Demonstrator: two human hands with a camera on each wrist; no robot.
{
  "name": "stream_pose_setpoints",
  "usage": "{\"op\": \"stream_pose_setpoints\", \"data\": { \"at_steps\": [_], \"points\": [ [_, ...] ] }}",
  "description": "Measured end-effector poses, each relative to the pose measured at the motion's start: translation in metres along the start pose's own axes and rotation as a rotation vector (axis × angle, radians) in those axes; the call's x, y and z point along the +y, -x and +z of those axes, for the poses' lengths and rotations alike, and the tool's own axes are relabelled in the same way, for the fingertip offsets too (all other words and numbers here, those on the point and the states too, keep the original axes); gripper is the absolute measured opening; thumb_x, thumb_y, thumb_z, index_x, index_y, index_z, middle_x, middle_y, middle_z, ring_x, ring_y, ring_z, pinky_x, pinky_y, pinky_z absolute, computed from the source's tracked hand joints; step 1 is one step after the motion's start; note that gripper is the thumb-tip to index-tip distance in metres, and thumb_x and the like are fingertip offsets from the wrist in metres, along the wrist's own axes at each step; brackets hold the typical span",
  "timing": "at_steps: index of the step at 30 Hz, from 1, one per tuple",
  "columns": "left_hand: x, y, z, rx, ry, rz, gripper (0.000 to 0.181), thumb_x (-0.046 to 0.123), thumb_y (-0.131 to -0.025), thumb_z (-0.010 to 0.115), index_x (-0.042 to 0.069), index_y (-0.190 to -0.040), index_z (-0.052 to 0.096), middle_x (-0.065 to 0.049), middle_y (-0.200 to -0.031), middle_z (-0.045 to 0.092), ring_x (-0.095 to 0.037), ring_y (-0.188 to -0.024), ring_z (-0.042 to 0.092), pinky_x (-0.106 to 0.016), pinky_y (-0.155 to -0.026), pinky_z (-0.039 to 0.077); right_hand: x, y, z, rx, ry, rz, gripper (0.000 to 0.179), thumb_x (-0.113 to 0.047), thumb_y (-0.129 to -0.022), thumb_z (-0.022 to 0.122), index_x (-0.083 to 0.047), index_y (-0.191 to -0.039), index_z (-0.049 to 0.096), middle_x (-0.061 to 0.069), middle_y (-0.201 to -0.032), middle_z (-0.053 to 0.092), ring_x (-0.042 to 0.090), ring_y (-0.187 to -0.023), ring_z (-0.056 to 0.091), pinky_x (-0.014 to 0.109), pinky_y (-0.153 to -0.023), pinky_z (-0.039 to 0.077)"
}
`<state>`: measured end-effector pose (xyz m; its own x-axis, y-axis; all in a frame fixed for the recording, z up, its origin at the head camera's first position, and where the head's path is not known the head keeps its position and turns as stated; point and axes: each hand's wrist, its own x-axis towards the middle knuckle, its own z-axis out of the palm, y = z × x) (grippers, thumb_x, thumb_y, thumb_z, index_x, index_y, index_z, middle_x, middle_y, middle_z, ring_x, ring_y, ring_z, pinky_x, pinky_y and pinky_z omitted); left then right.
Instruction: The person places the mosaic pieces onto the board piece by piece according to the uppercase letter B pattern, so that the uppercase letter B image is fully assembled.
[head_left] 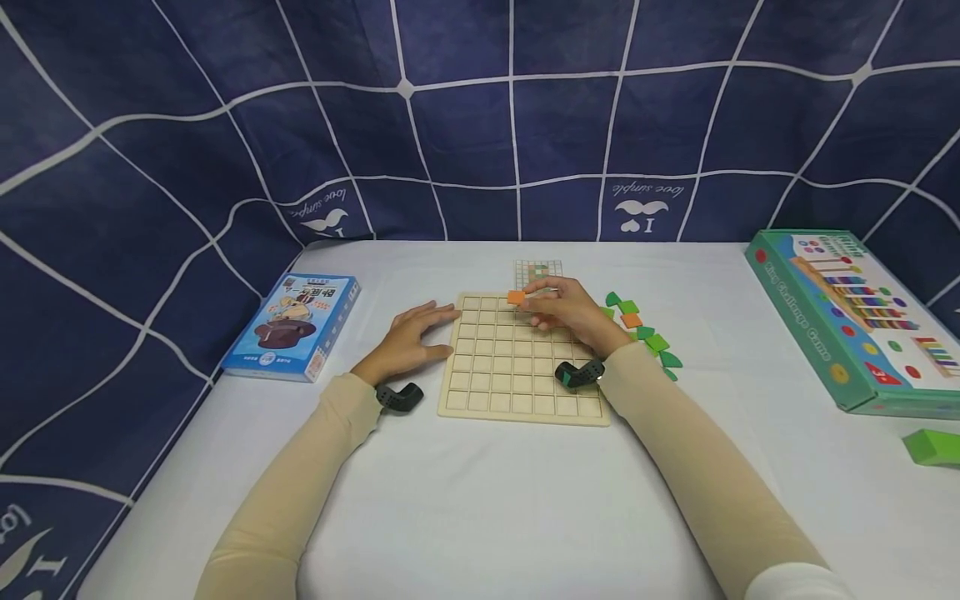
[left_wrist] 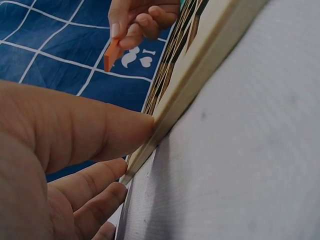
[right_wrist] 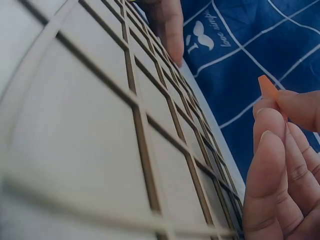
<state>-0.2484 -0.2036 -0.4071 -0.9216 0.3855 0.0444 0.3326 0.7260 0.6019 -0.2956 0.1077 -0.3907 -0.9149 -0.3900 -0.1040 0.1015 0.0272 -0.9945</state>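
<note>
A wooden grid board (head_left: 491, 383) lies on the white table, its square cells bare where they show. Above its far edge, my right hand (head_left: 564, 310) pinches an orange square tile (head_left: 516, 297) between thumb and fingers. In the right wrist view the orange tile (right_wrist: 268, 89) sticks out past the fingertips. My left hand (head_left: 408, 337) rests at the board's left side. The left wrist view shows its thumb (left_wrist: 115, 127) touching the board's edge (left_wrist: 175, 107), with the fingers extended. Behind the board lies a pattern card (head_left: 551, 267) with a printed grid, partly hidden by the right hand.
Several green and orange pieces (head_left: 657, 342) lie to the board's right, some behind the right arm. A blue box (head_left: 294, 327) stands at the left. At the right are a large green game box (head_left: 802, 333) and a green block (head_left: 933, 447). A dark blue curtain (head_left: 480, 125) hangs behind.
</note>
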Motion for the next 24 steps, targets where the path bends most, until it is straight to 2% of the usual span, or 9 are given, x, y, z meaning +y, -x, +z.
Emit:
{"op": "stream_pose_setpoints", "data": {
  "at_steps": [4, 10, 16, 24],
  "points": [
    [0.002, 0.000, 0.000, -0.003, 0.000, 0.002, 0.067, 0.020, -0.095, 0.074, 0.007, -0.158, 0.055, -0.014, -0.170, 0.044, -0.037, -0.164, 0.023, -0.059, -0.132, 0.008, 0.001, -0.002, 0.007, -0.001, -0.032, -0.006, 0.033, 0.001, -0.103, 0.069, 0.006, -0.134, 0.059, 0.007, -0.094, 0.079, 0.010, -0.065, 0.066, 0.018, -0.057, 0.055],
    [0.001, -0.002, 0.000, -0.006, -0.002, 0.005, 0.067, 0.019, -0.095, 0.075, 0.007, -0.158, 0.056, -0.013, -0.170, 0.044, -0.037, -0.164, 0.024, -0.059, -0.132, 0.008, 0.002, -0.004, 0.013, 0.004, -0.010, -0.034, 0.028, 0.001, -0.102, 0.070, 0.006, -0.129, 0.061, 0.005, -0.089, 0.078, 0.009, -0.063, 0.065, 0.018, -0.055, 0.053],
    [0.001, -0.004, -0.001, -0.007, -0.007, 0.006, 0.067, 0.019, -0.095, 0.075, 0.007, -0.158, 0.055, -0.013, -0.170, 0.043, -0.037, -0.164, 0.023, -0.058, -0.132, 0.007, 0.007, -0.005, 0.012, 0.038, 0.130, -0.056, 0.030, -0.002, -0.103, 0.070, 0.007, -0.130, 0.064, 0.003, -0.080, 0.072, 0.010, -0.064, 0.064, 0.019, -0.058, 0.055],
    [-0.001, -0.002, 0.000, -0.004, -0.006, -0.004, 0.068, 0.020, -0.094, 0.075, 0.008, -0.158, 0.056, -0.013, -0.170, 0.044, -0.037, -0.164, 0.023, -0.058, -0.132, 0.007, 0.012, -0.004, 0.014, 0.041, 0.311, -0.075, 0.029, -0.007, -0.100, 0.077, 0.003, -0.126, 0.071, 0.004, -0.084, 0.066, 0.013, -0.063, 0.063, 0.022, -0.060, 0.055]
  ]
}}
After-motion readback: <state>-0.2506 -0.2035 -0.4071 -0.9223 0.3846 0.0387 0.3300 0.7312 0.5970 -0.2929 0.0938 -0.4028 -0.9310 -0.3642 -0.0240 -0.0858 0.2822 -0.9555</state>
